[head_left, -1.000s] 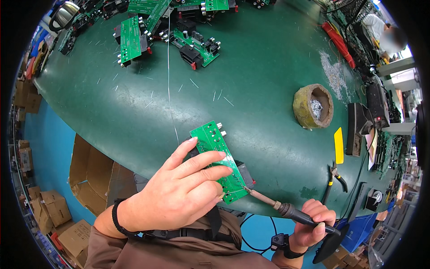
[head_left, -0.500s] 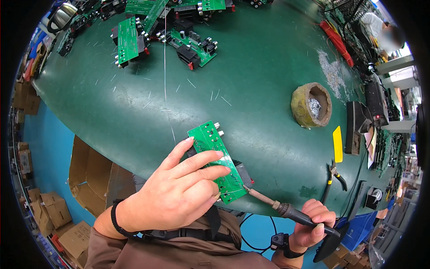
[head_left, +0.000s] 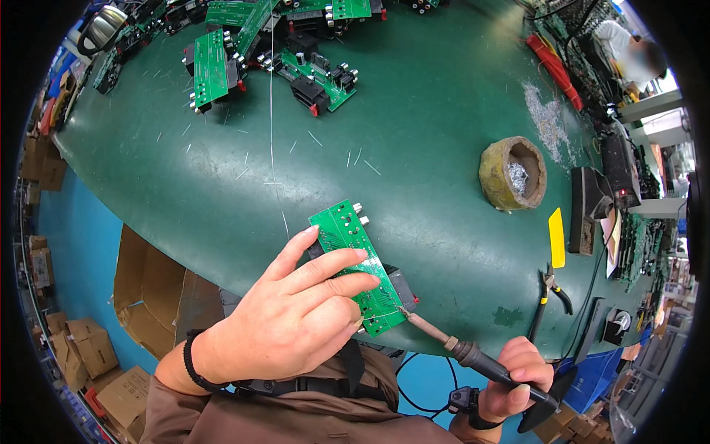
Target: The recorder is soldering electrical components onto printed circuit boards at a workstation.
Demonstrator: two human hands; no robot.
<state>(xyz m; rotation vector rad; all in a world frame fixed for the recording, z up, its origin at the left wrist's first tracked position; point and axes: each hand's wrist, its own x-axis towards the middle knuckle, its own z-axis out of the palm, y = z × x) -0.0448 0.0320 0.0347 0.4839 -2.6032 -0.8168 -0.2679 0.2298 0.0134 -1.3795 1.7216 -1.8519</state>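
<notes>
A green circuit board (head_left: pixel 349 235) lies solder side up near the table's front edge, with black and metal parts sticking out from beneath. Across it spread the fingers of my left hand (head_left: pixel 296 314), gripping and steadying it. Thin solder wire (head_left: pixel 383 316) runs out from under this hand to the board's near right corner; its grip on the wire is hidden. My right hand (head_left: pixel 518 374) is closed around the black handle of a soldering iron (head_left: pixel 473 355). The iron's tip meets the wire's end at that corner.
More circuit boards (head_left: pixel 211 66) are piled at the far left. To the right stand a stone-like bowl (head_left: pixel 495 177) of metallic scraps, a yellow strip (head_left: pixel 557 237) and pliers (head_left: pixel 547 288). Wire clippings are scattered about. An open carton (head_left: pixel 151 288) sits left below the table.
My right hand has sunk slightly, tilting the handle end of the soldering iron lower while its tip stays at the board's corner. The left hand and the board have hardly moved.
</notes>
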